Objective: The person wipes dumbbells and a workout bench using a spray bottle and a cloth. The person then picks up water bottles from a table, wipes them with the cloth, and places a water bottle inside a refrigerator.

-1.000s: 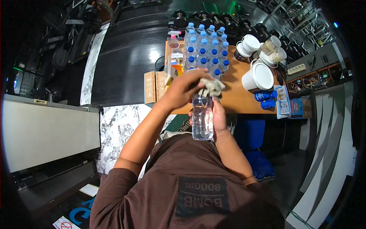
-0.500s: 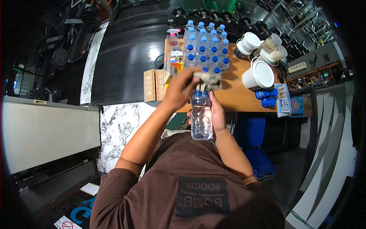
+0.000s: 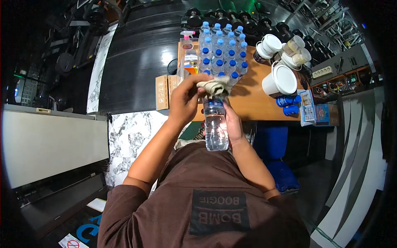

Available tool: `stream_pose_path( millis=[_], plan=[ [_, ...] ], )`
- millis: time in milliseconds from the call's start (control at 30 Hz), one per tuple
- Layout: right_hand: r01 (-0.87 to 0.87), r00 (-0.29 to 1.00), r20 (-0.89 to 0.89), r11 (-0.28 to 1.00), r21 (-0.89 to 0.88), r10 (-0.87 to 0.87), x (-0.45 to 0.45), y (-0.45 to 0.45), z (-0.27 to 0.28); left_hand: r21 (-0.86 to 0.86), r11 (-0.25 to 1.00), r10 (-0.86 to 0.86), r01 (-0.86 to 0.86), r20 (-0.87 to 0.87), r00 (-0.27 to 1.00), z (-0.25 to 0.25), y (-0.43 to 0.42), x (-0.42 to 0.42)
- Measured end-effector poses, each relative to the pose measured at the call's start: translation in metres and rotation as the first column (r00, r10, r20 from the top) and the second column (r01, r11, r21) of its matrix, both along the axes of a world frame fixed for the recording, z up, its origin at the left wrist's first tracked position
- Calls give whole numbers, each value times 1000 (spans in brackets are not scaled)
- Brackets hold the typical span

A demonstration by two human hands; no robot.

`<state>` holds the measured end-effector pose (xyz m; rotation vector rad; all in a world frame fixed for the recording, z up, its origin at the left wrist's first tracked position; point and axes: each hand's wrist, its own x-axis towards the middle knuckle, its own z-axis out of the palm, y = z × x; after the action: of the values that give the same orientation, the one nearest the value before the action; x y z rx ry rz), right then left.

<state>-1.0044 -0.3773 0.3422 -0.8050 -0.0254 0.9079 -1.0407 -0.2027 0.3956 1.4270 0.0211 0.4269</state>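
My left hand (image 3: 187,99) grips a crumpled light-coloured cloth (image 3: 216,86) and presses it over the top of a clear plastic water bottle (image 3: 216,130). The bottle's cap is hidden beneath the cloth. Around the bottle's side, my right hand (image 3: 234,126) is closed, holding it nearly upright in front of my chest. Just beyond my hands, several similar bottles (image 3: 219,53) with blue caps stand in close rows on the wooden table (image 3: 256,105).
A spray bottle (image 3: 187,40) and cardboard boxes (image 3: 162,91) are left of the bottles. White buckets (image 3: 284,80), blue containers (image 3: 290,110) and tubs stand on the right. A blue chair (image 3: 275,144) is below the table's right side, and dumbbells (image 3: 223,17) lie behind it.
The cloth has shifted slightly left and turned over the bottle's top, with my left hand moving along. The bottle has moved slightly left in my right hand.
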Motion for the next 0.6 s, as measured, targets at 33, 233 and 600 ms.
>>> stream_pose_path(
  millis=[33, 233, 600],
  plan=[
    [-45, 998, -37, 999, 12, 45, -2, 0, 14, 90, 996, 23, -30, 78, 997, -4, 1, 6],
    [11, 998, 56, 959, 282, -27, 15, -15, -64, 478, 873, -160, 99, 87, 983, -5, -15, -24],
    [-206, 978, 37, 931, 302, 205, 17, -15, -11, 303, 952, -84, 35, 148, 985, -5, 7, -4]
  ],
)
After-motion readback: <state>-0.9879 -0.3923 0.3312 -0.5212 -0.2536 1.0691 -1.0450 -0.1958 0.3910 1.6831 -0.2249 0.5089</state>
